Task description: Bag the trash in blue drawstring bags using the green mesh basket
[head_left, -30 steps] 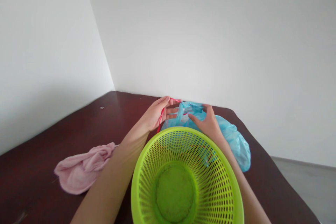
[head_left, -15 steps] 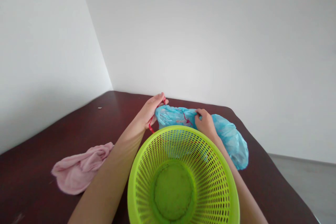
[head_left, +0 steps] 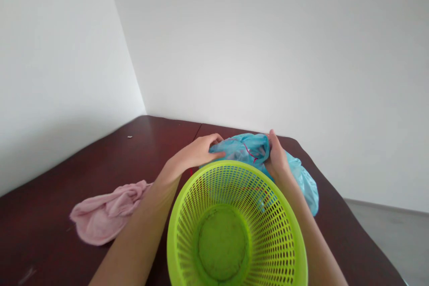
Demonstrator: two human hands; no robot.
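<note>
A light-blue plastic bag (head_left: 239, 146) with a thin red drawstring (head_left: 248, 149) lies crumpled across the far part of the table. My left hand (head_left: 203, 148) has its fingers and thumb curled round the bag's left end. At the gathered edge farther right, my right hand (head_left: 277, 156) grips the film, thumb pointing up and other fingers partly hidden. More of the bag bulges out beyond my right wrist. Between my forearms, close to me, a lime-green plastic basket (head_left: 223, 243) with slotted walls shows its bare bottom and hides the bag's near side.
A pink cloth (head_left: 107, 214) lies bunched on the dark red-brown table (head_left: 140, 156), left of my left forearm. A small white scrap (head_left: 130, 136) rests near the back left. White walls (head_left: 254, 53) meet behind the table; grey floor (head_left: 385, 228) shows at right.
My left hand has let go of the red drawstring and now grips the bag's left end. My right hand has moved slightly right, turned thumb up, and holds the bag's edge.
</note>
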